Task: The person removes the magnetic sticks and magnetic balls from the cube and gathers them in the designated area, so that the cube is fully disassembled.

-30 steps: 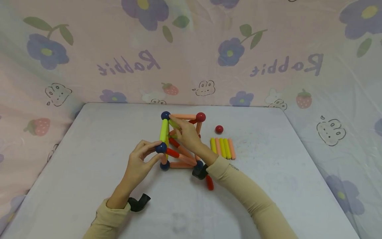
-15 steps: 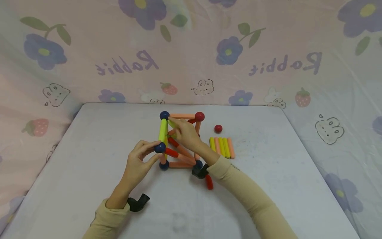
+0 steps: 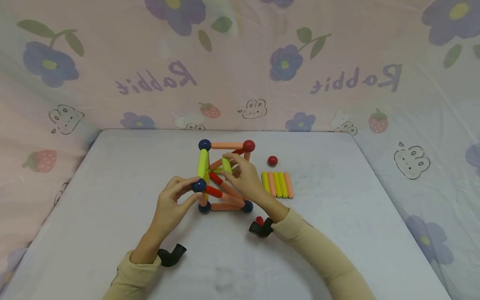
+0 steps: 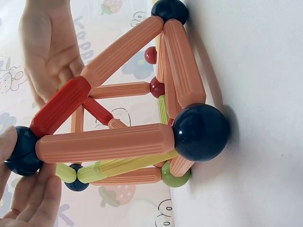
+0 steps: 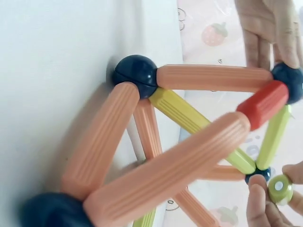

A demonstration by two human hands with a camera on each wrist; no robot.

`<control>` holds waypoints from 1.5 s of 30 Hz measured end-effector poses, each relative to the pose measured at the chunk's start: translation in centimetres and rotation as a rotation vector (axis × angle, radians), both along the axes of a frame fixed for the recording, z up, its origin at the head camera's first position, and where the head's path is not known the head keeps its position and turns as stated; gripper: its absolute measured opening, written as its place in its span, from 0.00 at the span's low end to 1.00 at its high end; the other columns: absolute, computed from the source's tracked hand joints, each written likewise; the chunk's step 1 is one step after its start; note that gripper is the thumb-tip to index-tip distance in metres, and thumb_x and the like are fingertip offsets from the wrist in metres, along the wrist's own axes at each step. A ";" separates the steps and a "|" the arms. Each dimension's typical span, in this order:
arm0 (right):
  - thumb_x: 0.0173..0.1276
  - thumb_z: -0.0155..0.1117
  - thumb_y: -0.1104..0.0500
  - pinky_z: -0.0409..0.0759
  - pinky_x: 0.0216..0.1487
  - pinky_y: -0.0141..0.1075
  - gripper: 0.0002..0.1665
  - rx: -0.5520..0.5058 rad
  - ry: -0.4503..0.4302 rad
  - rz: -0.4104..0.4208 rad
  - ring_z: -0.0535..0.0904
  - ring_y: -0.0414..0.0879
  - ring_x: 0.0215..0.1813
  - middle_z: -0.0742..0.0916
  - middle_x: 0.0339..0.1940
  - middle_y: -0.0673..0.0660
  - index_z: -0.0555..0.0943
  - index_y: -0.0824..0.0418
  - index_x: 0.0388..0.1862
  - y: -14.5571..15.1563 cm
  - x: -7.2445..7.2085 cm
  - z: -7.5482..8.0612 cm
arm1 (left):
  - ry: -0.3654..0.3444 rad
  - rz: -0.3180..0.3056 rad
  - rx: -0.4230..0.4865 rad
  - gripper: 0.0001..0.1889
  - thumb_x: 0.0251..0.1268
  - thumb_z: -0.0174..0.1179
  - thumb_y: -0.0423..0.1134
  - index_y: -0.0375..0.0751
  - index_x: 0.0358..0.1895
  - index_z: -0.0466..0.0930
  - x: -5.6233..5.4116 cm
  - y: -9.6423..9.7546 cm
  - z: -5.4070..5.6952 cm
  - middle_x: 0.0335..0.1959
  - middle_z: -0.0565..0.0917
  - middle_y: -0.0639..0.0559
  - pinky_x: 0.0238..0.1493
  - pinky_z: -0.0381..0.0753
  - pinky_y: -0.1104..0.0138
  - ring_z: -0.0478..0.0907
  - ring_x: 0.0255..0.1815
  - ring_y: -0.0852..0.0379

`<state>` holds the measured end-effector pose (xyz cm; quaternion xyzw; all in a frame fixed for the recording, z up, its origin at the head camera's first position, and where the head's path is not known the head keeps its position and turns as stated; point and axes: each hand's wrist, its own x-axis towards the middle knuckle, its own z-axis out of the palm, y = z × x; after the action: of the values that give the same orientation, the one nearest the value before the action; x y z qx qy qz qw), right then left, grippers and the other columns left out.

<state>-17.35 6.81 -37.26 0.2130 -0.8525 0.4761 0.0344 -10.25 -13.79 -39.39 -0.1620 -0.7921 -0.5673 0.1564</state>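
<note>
A frame of magnetic sticks and balls stands mid-table in the head view. At its near upper corner my left hand point(image 3: 170, 203) pinches a blue ball point(image 3: 199, 186) between thumb and fingers. From that ball run a yellow-green stick point(image 3: 202, 162) to the far blue ball point(image 3: 204, 145) and a red stick point(image 3: 213, 191) joined to an orange one point(image 3: 233, 200). My right hand point(image 3: 245, 177) pinches a loose yellow-green stick point(image 3: 226, 165) above the frame. In the right wrist view this stick's magnet end point(image 5: 279, 186) faces the camera, close beside a blue ball point(image 5: 259, 174).
Right of the frame lies a row of yellow and orange sticks point(image 3: 277, 185), with a red ball point(image 3: 272, 161) behind it. A red stick point(image 3: 260, 220) lies nearer, partly hidden by the black wrist mount point(image 3: 261, 228). A patterned curtain point(image 3: 225, 83) hangs behind the table.
My right hand has drawn back to the right from the far blue ball, and the yellow-green stick has come away with it. The left hand has kept its hold.
</note>
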 end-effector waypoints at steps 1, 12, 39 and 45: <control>0.64 0.65 0.65 0.85 0.36 0.28 0.26 -0.011 -0.017 -0.007 0.86 0.52 0.32 0.84 0.42 0.64 0.73 0.62 0.61 0.3 0.2 0.0 | -0.001 0.000 0.002 0.23 0.50 0.65 0.19 0.28 0.54 0.79 0.0 0.0 0.0 0.40 0.75 0.39 0.55 0.74 0.86 0.75 0.49 0.81; 0.63 0.66 0.64 0.78 0.30 0.24 0.27 -0.021 -0.130 0.004 0.79 0.45 0.30 0.82 0.42 0.66 0.73 0.64 0.61 4.2 1.9 -0.9 | -0.022 0.014 -0.007 0.23 0.50 0.66 0.19 0.29 0.54 0.79 0.1 -0.1 0.0 0.40 0.75 0.39 0.56 0.73 0.86 0.74 0.49 0.81; 0.62 0.65 0.67 0.75 0.23 0.24 0.23 0.054 -0.410 0.003 0.75 0.42 0.22 0.76 0.38 0.65 0.69 0.69 0.54 11.1 4.9 -5.3 | -0.020 0.009 0.000 0.23 0.51 0.66 0.20 0.29 0.54 0.79 0.0 -0.1 -0.1 0.41 0.75 0.39 0.56 0.74 0.86 0.75 0.49 0.81; 0.60 0.68 0.65 0.72 0.23 0.25 0.23 0.160 -0.416 0.022 0.72 0.39 0.21 0.77 0.35 0.62 0.69 0.67 0.51 12.2 5.6 -5.6 | -0.019 0.011 -0.004 0.23 0.51 0.66 0.21 0.29 0.54 0.79 0.1 0.0 0.0 0.41 0.75 0.39 0.56 0.74 0.86 0.75 0.49 0.81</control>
<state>-11.76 19.00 -42.88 0.1217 -0.8739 0.4410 -0.1645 -10.18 -13.78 -39.43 -0.1527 -0.7956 -0.5663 0.1516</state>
